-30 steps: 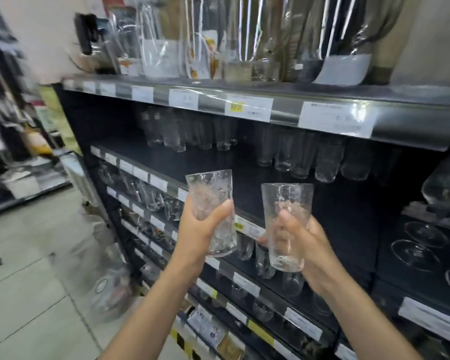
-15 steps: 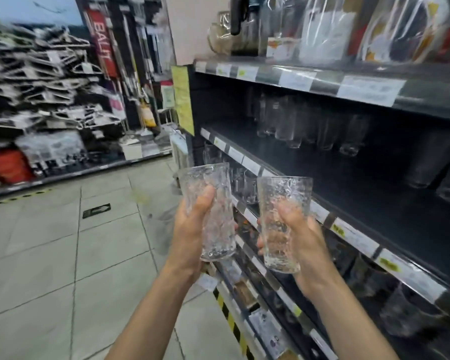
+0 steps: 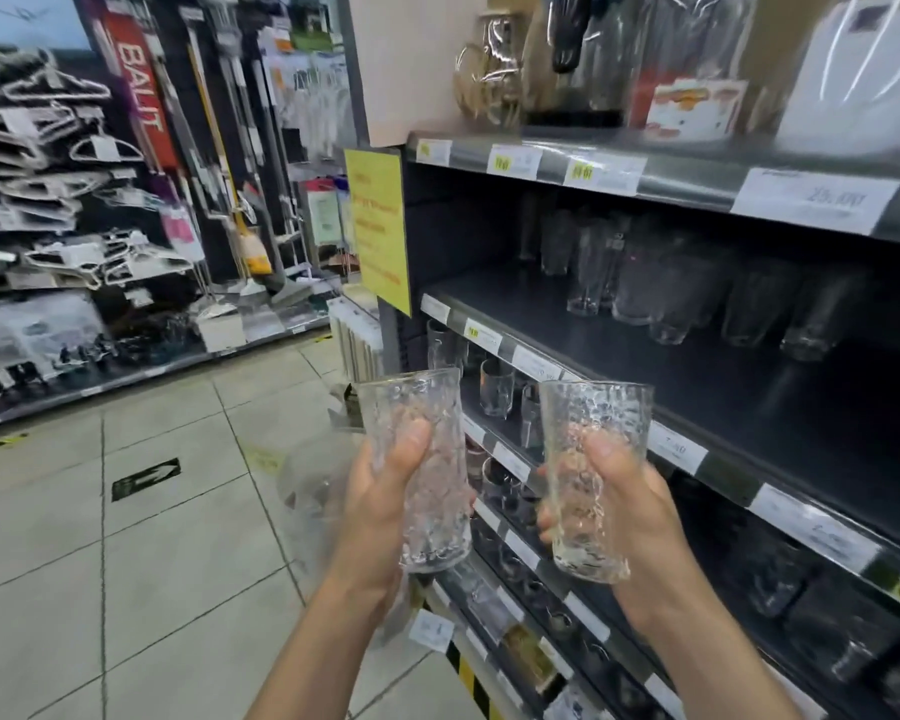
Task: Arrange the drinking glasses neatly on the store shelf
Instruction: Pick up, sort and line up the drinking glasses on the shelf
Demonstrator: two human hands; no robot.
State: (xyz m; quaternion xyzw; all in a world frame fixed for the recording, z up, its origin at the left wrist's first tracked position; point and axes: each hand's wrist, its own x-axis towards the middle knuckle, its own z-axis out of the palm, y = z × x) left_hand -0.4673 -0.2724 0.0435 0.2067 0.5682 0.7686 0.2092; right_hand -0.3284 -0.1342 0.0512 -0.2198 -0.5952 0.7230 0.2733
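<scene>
Right up close, two textured glasses are in the air! The left hand (image 3: 380,511) is wrapped round the left glass (image 3: 440,517), thumb across the front, and the right hand (image 3: 637,517) is clamped likewise on the right glass (image 3: 575,511). Both are upright and off the boards. Beyond, the dark shelf (image 3: 697,392) carries a row of glasses (image 3: 666,304) at the back with bare board in front, so I'd say these two remain to place. The grips match a second ago, but the pair has drifted to the shelf's left end, with the aisle floor (image 3: 126,537) now showing.
</scene>
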